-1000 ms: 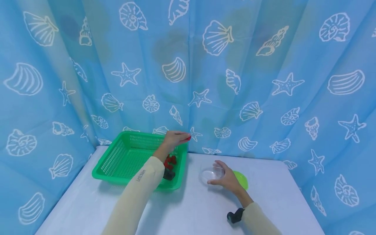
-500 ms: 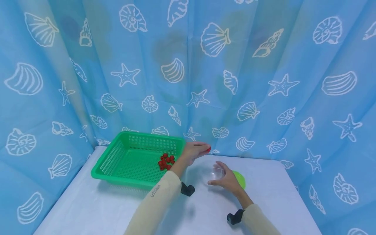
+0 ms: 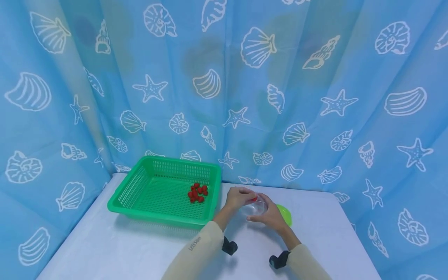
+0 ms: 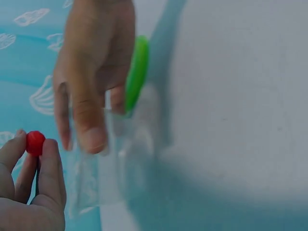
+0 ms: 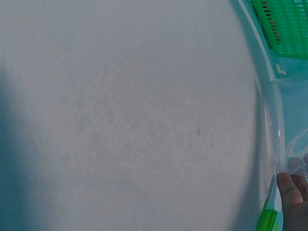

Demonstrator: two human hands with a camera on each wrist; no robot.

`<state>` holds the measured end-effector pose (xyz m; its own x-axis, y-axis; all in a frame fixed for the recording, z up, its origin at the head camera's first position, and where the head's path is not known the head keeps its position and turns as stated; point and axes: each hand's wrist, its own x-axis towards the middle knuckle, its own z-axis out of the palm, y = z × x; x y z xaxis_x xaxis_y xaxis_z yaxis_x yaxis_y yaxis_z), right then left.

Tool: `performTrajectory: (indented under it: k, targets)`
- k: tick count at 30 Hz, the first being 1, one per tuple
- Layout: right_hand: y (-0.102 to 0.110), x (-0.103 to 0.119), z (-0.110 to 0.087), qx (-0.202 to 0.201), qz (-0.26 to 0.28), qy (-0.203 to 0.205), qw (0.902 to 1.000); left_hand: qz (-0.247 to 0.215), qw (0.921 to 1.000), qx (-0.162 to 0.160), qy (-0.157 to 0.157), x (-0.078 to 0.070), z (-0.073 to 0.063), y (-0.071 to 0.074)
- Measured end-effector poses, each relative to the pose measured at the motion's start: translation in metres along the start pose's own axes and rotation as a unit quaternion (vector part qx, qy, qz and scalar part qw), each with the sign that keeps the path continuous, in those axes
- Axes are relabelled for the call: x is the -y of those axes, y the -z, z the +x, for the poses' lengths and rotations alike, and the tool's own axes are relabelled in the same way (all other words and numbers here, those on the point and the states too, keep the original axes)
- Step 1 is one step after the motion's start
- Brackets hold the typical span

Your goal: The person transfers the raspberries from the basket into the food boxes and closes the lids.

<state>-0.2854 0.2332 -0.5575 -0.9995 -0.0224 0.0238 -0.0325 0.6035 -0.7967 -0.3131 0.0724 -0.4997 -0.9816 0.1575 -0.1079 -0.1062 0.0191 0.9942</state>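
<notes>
Between thumb and fingertips, my left hand [image 3: 238,198] pinches a small round red ball [image 4: 35,143] with a slightly faceted surface. In the head view it is right at the clear plastic container [image 3: 252,210]; whether the ball is over its opening I cannot tell. My right hand [image 3: 272,213] grips the container from its right side, thumb in front and fingers behind. The container's inside is hard to make out. Several more red balls [image 3: 198,193] lie at the right end of the green basket [image 3: 157,218].
A bright green, lid-like piece [image 3: 285,215] lies on the white table [image 3: 140,252] just behind the right hand. A blue shell-patterned curtain [image 3: 224,97] stands along the back and sides. Each wrist carries a black camera mount [image 3: 279,259].
My left hand has moved from over the basket's right edge, rightward and down to the container, carrying the red ball. The right hand has stayed at the container.
</notes>
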Motion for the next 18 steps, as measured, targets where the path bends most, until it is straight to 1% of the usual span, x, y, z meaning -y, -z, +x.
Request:
performTrajectory:
  k: [3, 5, 9, 12, 14, 16, 18]
  targets:
    - [0.002, -0.002, 0.000, 0.001, 0.006, 0.011, 0.9999, 0.031, 0.9994, -0.010, -0.013, 0.009, 0.000, -0.008]
    - [0.003, -0.002, 0.000, 0.003, 0.012, 0.018, 0.9998, 0.058, 0.9980, -0.020, -0.014, 0.013, 0.001, -0.011]
    - [0.004, -0.004, 0.001, 0.008, 0.016, 0.025, 0.9995, 0.122, 0.9921, -0.024, -0.017, 0.013, 0.003, -0.018]
    - [0.005, -0.006, 0.002, 0.013, 0.022, 0.029, 0.9993, 0.168, 0.9856, -0.018, 0.009, 0.008, 0.006, -0.022]
    - [0.006, -0.007, 0.002, 0.017, 0.030, 0.033, 0.9988, 0.206, 0.9781, -0.017, 0.022, 0.005, 0.009, -0.024]
    - [0.006, -0.009, 0.002, 0.020, 0.036, 0.033, 0.9986, 0.235, 0.9707, -0.020, 0.044, 0.004, 0.012, -0.026]
    - [0.005, -0.010, 0.003, 0.023, 0.039, 0.035, 0.9983, 0.265, 0.9622, -0.021, 0.058, 0.003, 0.014, -0.028]
